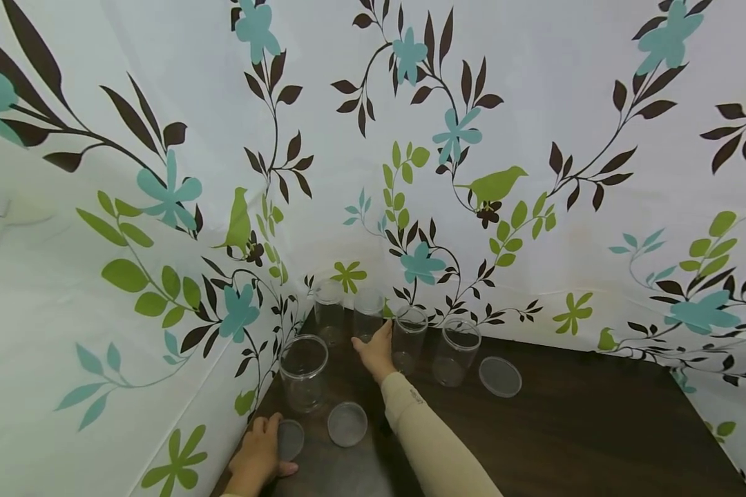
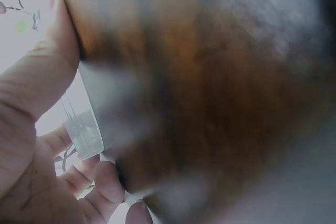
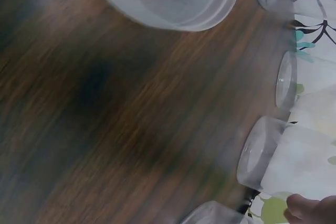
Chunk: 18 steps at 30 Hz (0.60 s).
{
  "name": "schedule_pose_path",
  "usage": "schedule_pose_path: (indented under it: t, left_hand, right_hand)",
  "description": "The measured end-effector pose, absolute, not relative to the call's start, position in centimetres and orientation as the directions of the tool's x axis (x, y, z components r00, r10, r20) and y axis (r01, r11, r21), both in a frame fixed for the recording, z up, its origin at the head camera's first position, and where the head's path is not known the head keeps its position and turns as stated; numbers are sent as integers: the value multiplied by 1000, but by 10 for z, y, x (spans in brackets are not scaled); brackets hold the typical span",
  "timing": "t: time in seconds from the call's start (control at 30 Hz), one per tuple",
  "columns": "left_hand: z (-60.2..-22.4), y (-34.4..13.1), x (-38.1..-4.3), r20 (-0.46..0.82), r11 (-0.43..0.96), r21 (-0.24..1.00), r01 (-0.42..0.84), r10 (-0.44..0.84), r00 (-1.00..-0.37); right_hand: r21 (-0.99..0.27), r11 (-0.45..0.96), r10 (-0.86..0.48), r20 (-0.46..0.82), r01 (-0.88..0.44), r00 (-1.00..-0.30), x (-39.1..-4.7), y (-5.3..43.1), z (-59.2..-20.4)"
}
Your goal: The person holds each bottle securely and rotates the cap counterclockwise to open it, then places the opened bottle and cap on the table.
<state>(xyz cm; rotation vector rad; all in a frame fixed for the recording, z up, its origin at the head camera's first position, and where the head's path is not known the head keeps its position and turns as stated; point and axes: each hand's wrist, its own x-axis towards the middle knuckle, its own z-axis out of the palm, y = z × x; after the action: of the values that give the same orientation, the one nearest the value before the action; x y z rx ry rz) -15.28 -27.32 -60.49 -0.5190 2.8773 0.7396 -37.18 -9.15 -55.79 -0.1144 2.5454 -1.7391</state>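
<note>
Along the back of a dark table, my right hand (image 1: 376, 352) spans a clear plastic jar (image 1: 368, 310), thumb on its left side and fingers on its right. Another clear jar (image 1: 329, 314) stands to the left of it, and a third jar (image 1: 410, 338) stands close to the right of my fingers. At the front left, my left hand (image 1: 257, 452) rests at a round translucent lid (image 1: 291, 440). Its spread thumb and bent fingers lie around the lid's edge. In the right wrist view, fingertips (image 3: 302, 208) show right beside a jar (image 3: 257, 153).
One more jar (image 1: 456, 352) stands at the right end of the row, with a lid (image 1: 500, 377) beside it. A wide jar (image 1: 303, 376) stands at the left, and another lid (image 1: 347, 424) lies before it. Patterned sheeting (image 1: 547, 262) borders the dark table (image 1: 572, 414).
</note>
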Motion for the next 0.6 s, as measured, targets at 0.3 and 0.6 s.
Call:
schedule_pose_path:
  t: [0.3, 0.6]
  left_hand:
    - [-606, -270, -151, -170, 833, 442, -332, -285, -943]
    - [-611, -272, -154, -169, 837, 428, -340, -295, -940]
  right_hand:
    - [-911, 387, 64, 183, -144, -981, -385, -97, -562]
    - [-860, 465, 48, 259, -208, -965, -383, -98, -568]
